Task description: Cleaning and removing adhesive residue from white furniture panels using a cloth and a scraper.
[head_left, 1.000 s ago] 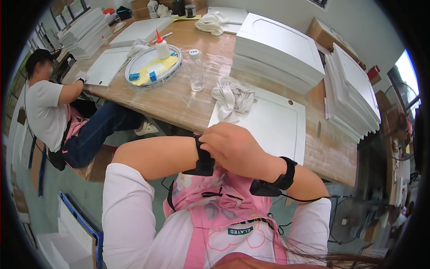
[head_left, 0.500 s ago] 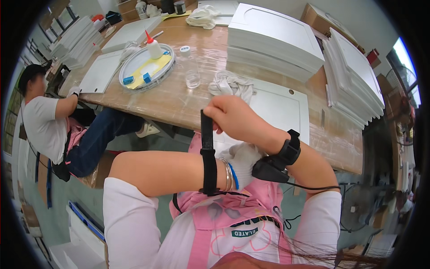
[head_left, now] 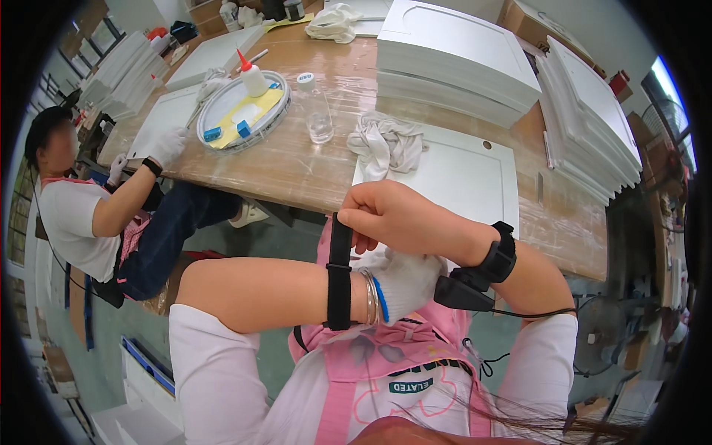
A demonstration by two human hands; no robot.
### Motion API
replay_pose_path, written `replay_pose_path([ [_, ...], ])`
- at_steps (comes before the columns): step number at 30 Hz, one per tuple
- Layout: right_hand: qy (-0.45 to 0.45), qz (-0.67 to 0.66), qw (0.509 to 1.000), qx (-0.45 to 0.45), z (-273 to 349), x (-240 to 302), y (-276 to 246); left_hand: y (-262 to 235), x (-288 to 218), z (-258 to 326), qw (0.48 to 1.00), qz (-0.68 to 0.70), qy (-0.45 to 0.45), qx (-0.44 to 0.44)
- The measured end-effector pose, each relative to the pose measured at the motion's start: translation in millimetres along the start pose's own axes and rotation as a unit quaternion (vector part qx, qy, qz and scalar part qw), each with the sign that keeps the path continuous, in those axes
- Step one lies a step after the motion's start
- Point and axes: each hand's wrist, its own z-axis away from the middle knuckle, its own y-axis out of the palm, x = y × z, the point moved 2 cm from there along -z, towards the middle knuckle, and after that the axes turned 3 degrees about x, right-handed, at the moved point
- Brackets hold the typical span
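Observation:
My right hand is bare and pinches the loose end of a black strap, holding it up. The strap wraps round my left forearm, just above silver bangles. In a white knitted glove with a blue cuff edge, my left hand lies beneath my right wrist, its fingers mostly hidden. A black wrist device with a cable is strapped to my right wrist. Beyond my hands, a white panel with a round hole lies on the table, a crumpled white cloth partly over it.
On the wrapped table stand a clear bottle and a round lid bearing a red-tipped squeeze bottle and blue blocks. White panels are stacked behind, more at the right. A seated co-worker works at the left.
My right hand has come lower and nearer, still pinching the strap end, which now rises less high. The co-worker's gloved hand has moved onto the panel at the left.

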Motion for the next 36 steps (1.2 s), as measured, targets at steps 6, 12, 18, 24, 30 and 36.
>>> replay_pose_path([
  [6, 0.004, -0.039, 0.999, -0.002, 5.6, 1.3, 4.8, 10.5, -0.5, -2.5, 0.996, 0.054, -0.017, 0.067],
  [12, -0.081, 0.027, 0.994, -0.074, 19.7, 0.1, 7.7, 8.3, 9.0, -14.1, 0.964, 0.202, -0.091, 0.149],
  [18, -0.14, 0.119, 0.978, -0.095, 17.8, -0.3, 11.1, 9.6, 16.7, 5.5, 0.945, 0.297, -0.093, 0.102],
  [24, -0.245, 0.212, 0.94, -0.104, 24.4, -3.3, 20.2, 0.3, 43.9, 26.4, 0.915, 0.388, -0.098, 0.05],
  [30, -0.292, 0.261, 0.915, -0.095, 26.5, -8.4, 23.8, 4.1, 58.3, 29.1, 0.874, 0.475, -0.102, -0.004],
  [36, -0.341, 0.304, 0.881, -0.124, 20.1, -19.8, 23.8, 2.5, 76.2, 42.8, 0.822, 0.557, -0.103, -0.058],
])
